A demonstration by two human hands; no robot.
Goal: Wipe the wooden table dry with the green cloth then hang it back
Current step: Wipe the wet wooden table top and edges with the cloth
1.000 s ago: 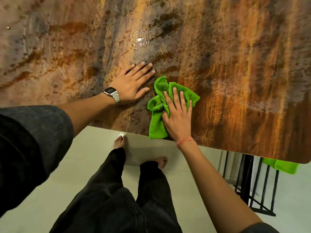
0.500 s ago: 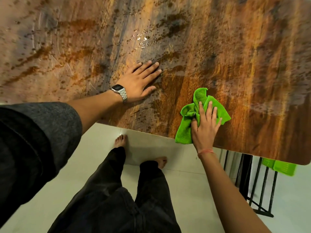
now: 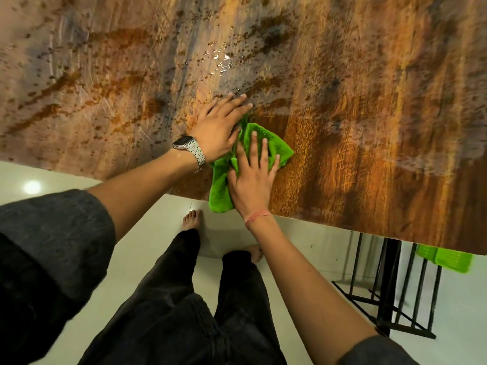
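The green cloth [image 3: 274, 148] lies bunched on the wooden table [image 3: 369, 127] near its front edge, one end hanging over the edge. My right hand [image 3: 253, 177] presses flat on the cloth with fingers spread. My left hand [image 3: 220, 127], with a metal watch on the wrist, rests flat on the table just left of the cloth, its edge touching or overlapping the cloth's far left corner. Water drops [image 3: 221, 61] glisten on the table beyond both hands.
A black metal rack [image 3: 390, 285] stands on the floor under the table's right end, with more green cloth [image 3: 448, 259] draped on it. My legs and bare feet are on the pale tiled floor [image 3: 147, 246] in front of the table edge.
My right hand slid the cloth right along the table edge, then back left, so it is now up against my left hand. The left hand stayed flat in about the same spot.
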